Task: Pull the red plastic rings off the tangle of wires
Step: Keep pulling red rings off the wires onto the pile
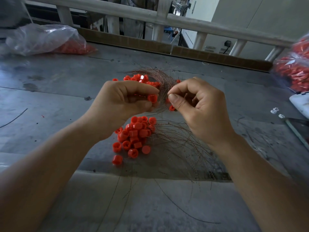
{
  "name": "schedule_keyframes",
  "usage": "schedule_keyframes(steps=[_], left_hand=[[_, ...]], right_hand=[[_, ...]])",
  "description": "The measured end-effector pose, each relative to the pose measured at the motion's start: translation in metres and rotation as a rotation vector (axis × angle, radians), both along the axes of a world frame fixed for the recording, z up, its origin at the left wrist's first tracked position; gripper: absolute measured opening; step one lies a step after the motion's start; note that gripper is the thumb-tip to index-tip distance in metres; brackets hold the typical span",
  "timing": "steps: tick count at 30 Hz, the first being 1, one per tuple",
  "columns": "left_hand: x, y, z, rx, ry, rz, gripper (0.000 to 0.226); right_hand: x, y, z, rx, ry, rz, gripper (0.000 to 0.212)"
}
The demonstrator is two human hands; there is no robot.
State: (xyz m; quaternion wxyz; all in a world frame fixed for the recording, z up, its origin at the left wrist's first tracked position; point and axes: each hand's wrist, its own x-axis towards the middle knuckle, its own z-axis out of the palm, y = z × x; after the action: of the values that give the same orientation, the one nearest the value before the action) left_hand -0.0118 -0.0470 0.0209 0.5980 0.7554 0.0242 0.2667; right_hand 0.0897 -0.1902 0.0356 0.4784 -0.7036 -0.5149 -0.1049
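Rings (133,136), stubby red plastic; wires (175,144), hair-thin

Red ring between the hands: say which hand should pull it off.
Left, probably. The left hand grips the red ring; the right hand pinches the wires beside it and can anchor them.

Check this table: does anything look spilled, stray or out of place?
Yes: thin copper-coloured wires trail over the grey table's front edge, and one dark wire lies alone at far left. The small red plastic rings sit in a loose heap, not a container.
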Motion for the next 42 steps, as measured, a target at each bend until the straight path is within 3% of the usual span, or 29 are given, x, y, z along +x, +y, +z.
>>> schedule_keyframes(steps=[12,33,42], left_hand=[[-0.0003,-0.0049,0.0026,-0.012,-0.02,-0.017,0.025],[-0.0008,0.002,0.0,-0.191,-0.041,-0.093,0.028],[-0.0005,0.0029,0.0007,-0.182,-0.033,-0.11,0.033]], right_hand=[[-0.0036,0.0026,-0.0057,-0.078,-0.036,0.006,0.003],[-0.0002,0.0003,-0.0016,-0.115,-0.008,-0.039,0.007],[0.0008,0.0002,-0.0009,-0.125,0.0,-0.051,0.008]])
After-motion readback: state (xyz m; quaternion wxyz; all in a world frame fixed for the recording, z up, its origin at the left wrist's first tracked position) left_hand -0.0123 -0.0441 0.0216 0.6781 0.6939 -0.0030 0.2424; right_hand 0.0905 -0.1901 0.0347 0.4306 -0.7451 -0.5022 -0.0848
